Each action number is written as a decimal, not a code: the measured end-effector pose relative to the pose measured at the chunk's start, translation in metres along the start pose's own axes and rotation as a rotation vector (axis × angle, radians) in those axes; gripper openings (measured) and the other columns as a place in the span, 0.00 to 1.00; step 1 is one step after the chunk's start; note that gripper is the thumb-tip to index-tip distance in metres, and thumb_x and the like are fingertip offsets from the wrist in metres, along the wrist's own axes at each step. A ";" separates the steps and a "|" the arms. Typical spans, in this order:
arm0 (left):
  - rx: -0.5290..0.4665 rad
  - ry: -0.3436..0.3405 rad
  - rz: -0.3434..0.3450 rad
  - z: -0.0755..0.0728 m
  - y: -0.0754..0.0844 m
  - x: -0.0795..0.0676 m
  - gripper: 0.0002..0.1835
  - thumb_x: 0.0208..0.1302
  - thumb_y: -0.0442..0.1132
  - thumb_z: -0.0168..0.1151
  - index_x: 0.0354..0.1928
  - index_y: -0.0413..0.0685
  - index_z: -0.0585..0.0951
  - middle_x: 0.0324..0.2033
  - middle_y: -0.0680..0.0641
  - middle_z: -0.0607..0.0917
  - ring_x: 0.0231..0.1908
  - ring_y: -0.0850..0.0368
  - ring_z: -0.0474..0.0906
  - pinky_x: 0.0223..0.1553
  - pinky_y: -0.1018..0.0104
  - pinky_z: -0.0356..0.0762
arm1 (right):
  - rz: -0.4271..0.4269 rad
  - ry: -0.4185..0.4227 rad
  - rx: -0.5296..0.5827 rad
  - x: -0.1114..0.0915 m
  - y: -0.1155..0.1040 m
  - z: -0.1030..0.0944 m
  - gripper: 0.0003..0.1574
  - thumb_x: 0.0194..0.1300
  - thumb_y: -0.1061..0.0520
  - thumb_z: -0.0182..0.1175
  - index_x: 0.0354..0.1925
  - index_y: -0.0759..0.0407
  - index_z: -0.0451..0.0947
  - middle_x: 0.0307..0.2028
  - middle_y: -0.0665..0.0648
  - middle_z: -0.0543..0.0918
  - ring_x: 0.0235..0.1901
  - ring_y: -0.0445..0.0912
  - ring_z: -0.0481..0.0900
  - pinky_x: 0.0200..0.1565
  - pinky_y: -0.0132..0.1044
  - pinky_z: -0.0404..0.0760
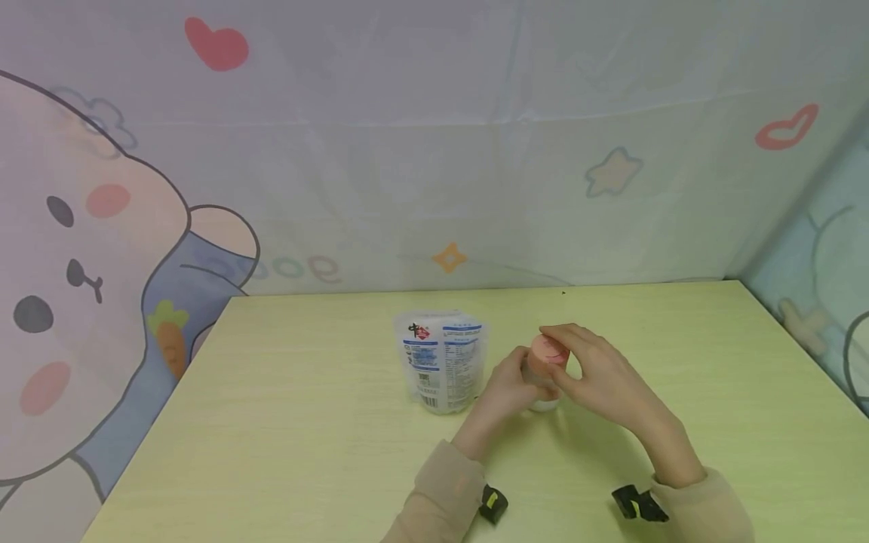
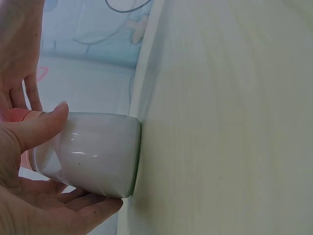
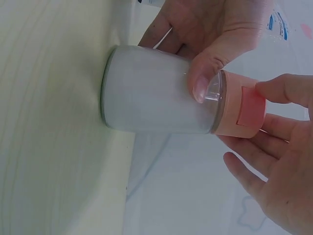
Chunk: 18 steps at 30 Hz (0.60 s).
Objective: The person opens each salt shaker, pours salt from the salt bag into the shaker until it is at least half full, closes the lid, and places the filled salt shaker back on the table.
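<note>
A clear glass jar (image 3: 151,90), filled most of the way with something white, stands upright on the table. Its peach-coloured cap (image 3: 234,105) carries a redder panel and sits on the jar's top. My left hand (image 1: 511,386) grips the glass body from the left, thumb on the near side and fingers round the back. From above and right, my right hand (image 1: 604,375) holds the cap between thumb and fingers. Just left of the jar, a white printed pouch (image 1: 443,366) with blue stripes stands upright, near the back of my left hand.
The pale yellow wooden table (image 1: 292,437) reaches back to a cartoon-printed cloth wall (image 1: 407,151). A second cloth wall (image 1: 821,286) rises along the right edge. Black straps (image 1: 494,504) show at both sleeve cuffs.
</note>
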State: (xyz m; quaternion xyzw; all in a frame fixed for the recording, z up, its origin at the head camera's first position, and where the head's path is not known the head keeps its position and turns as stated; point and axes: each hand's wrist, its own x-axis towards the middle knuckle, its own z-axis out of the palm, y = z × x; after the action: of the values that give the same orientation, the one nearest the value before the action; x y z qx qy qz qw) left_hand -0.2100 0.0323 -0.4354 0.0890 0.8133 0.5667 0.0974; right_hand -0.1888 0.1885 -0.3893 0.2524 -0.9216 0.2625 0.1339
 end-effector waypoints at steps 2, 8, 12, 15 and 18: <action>0.004 -0.001 0.000 0.000 0.000 0.000 0.32 0.48 0.38 0.74 0.57 0.46 0.73 0.56 0.44 0.80 0.60 0.46 0.72 0.62 0.45 0.68 | -0.002 -0.001 0.001 0.000 0.000 0.000 0.30 0.63 0.57 0.60 0.63 0.62 0.70 0.57 0.59 0.78 0.57 0.55 0.76 0.55 0.53 0.76; 0.006 -0.005 -0.004 0.000 0.000 0.001 0.32 0.48 0.39 0.74 0.57 0.46 0.73 0.56 0.44 0.79 0.61 0.45 0.72 0.63 0.44 0.68 | 0.010 0.002 -0.005 0.000 0.000 0.000 0.30 0.63 0.55 0.61 0.62 0.61 0.70 0.55 0.58 0.79 0.55 0.54 0.77 0.54 0.53 0.77; 0.000 -0.007 0.000 0.000 0.000 0.000 0.32 0.48 0.39 0.74 0.57 0.46 0.73 0.56 0.44 0.80 0.61 0.45 0.72 0.63 0.43 0.68 | 0.011 0.012 -0.022 0.000 0.000 0.000 0.31 0.63 0.54 0.62 0.62 0.61 0.71 0.53 0.57 0.80 0.53 0.53 0.78 0.51 0.51 0.78; -0.001 -0.004 0.000 0.000 0.000 0.000 0.31 0.48 0.38 0.74 0.56 0.47 0.73 0.56 0.44 0.80 0.61 0.45 0.72 0.63 0.43 0.68 | 0.013 0.016 -0.039 0.001 0.000 0.000 0.31 0.62 0.53 0.62 0.62 0.61 0.71 0.51 0.57 0.80 0.50 0.52 0.79 0.49 0.50 0.79; -0.001 0.002 -0.002 0.000 0.000 0.000 0.31 0.47 0.38 0.74 0.56 0.47 0.74 0.56 0.44 0.80 0.61 0.45 0.72 0.63 0.43 0.68 | 0.015 0.015 -0.047 0.001 0.000 0.001 0.31 0.62 0.53 0.63 0.62 0.61 0.71 0.50 0.57 0.80 0.47 0.51 0.78 0.46 0.48 0.79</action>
State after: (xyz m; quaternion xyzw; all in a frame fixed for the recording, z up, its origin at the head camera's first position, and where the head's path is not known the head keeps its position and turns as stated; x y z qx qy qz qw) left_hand -0.2100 0.0321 -0.4352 0.0875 0.8133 0.5669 0.0972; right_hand -0.1896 0.1874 -0.3895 0.2401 -0.9285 0.2435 0.1448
